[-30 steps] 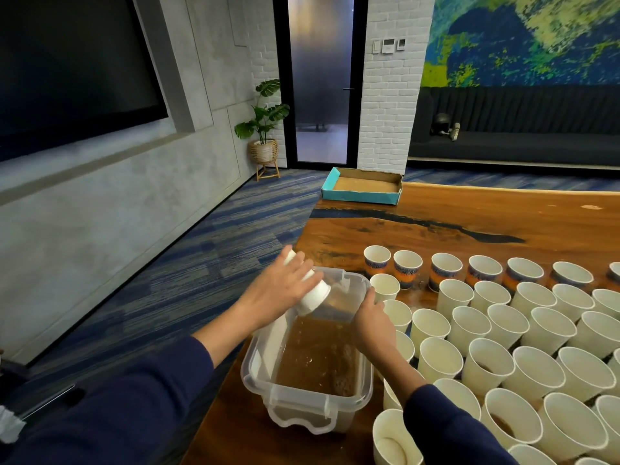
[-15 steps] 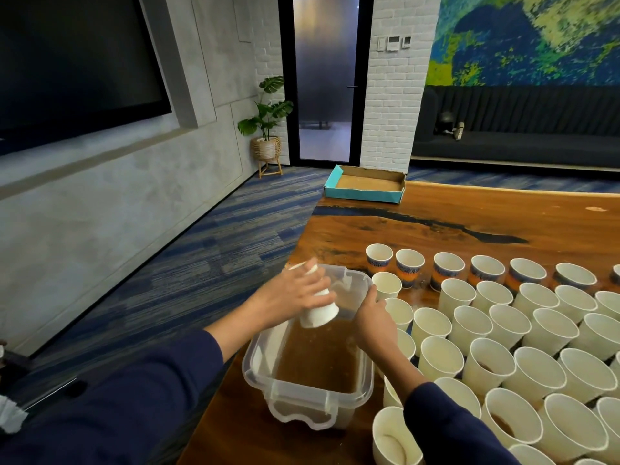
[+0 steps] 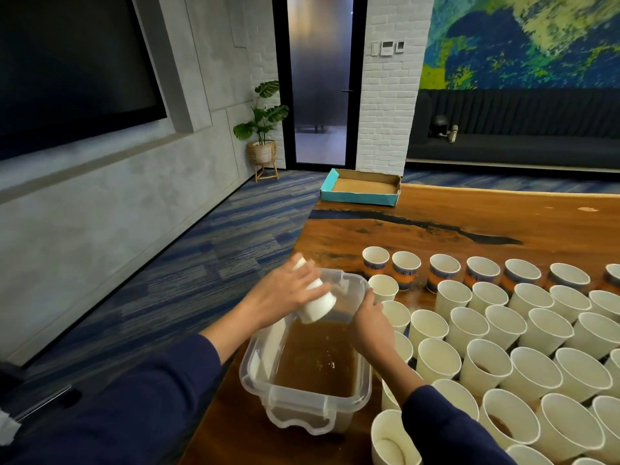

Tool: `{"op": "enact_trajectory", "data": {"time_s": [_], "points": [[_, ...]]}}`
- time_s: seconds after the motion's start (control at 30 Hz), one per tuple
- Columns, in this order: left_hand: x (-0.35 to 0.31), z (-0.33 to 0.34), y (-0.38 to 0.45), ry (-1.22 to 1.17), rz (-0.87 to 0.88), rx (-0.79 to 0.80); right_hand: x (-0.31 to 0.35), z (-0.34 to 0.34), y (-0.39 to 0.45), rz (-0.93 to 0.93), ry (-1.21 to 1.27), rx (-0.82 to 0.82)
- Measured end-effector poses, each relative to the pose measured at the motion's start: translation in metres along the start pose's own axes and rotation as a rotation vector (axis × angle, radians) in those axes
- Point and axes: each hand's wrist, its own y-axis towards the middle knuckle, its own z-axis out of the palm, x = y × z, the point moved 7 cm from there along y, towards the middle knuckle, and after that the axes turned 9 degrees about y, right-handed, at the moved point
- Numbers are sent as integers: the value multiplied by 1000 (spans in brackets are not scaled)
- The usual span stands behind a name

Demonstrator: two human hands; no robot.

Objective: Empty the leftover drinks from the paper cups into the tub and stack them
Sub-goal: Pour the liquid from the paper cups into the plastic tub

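The left hand [image 3: 285, 293] holds a white paper cup [image 3: 313, 302] tipped mouth-down over the far end of the clear plastic tub [image 3: 364, 391], near the centre of the frame. The fingers [image 3: 310, 275] curl over the upper side of the cup's wall, so most of its body is hidden under the hand; only the base pokes out toward the upper left and the rim and lower wall show at the lower right. Held at that slant, with the mouth inside the tub's outline, any leftover drink would fall into the brown liquid [image 3: 315, 360] below rather than on the table [image 3: 469, 226]. No stream is visible at the rim, so the cup looks nearly or fully drained.

The right hand [image 3: 370, 325] rests on the tub's right rim, fingers bent over the edge, probably to steady the tub while pouring goes on.

To the right, filling the lower right of the frame, stand many upright cups [image 3: 503, 333] in close rows, some with brown liquid at the bottom. They sit right beside the tub, within short reach. No stack of emptied cups is visible, so stacking seems not yet begun.
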Motion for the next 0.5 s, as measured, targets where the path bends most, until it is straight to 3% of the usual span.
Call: {"op": "enact_trajectory", "data": {"time_s": [0.1, 0.2, 0.33, 0.4, 0.5], "points": [[4, 5, -9, 37, 12, -24, 0, 2, -1, 1, 34, 2], [28, 11, -14, -120, -228, 12, 3, -3, -6, -5, 57, 6], [32, 31, -25, -463, -519, 225, 22, -32, -12, -170, -39, -154], [30, 35, -28, -617, -672, 255, 33, -44, -15, -229, 106, -152], [26, 34, -23, -740, -788, 286, 51, -51, -15, -207, 551, 3]]}}
